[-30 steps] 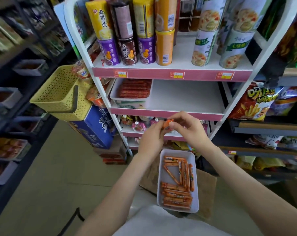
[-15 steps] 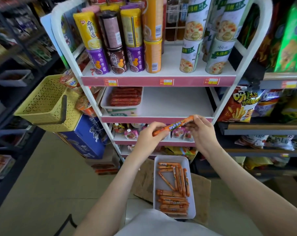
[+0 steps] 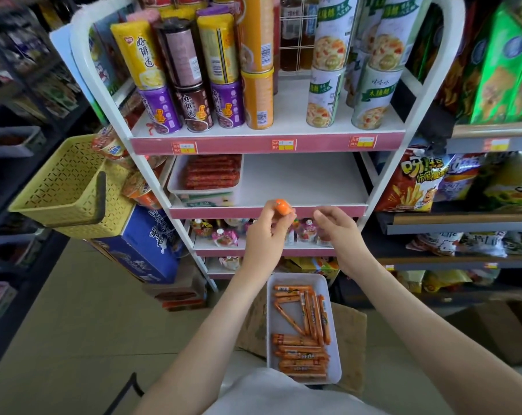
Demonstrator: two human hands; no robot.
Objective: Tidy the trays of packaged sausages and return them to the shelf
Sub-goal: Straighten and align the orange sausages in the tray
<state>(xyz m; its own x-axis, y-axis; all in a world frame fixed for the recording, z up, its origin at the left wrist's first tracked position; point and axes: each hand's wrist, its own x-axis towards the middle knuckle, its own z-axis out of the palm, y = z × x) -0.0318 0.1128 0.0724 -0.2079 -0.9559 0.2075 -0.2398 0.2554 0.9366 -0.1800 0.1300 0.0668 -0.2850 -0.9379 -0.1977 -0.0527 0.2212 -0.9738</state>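
Left hand [image 3: 264,235]: fingers grip one orange sausage [image 3: 282,206], end-on.
Right hand [image 3: 336,227]: fingers loosely curled, empty.
Tray [image 3: 279,324]: below both hands, holding loose sausages [image 3: 301,354].

small grocery shop, seen from the aisle. white rack [image 3: 301,178] has pink shelf edges carrying printed price tags [image 3: 283,144]. tins [image 3: 193,106] stacked 2 high on the top shelf, a tray of red sausage packs [image 3: 208,175] below. snack bags [image 3: 415,181] face out on grey shelving to the right, dark stocked shelves [image 3: 14,85] left. yellow basket [image 3: 62,184] beside the rack, blue carton [image 3: 146,244] on the floor.
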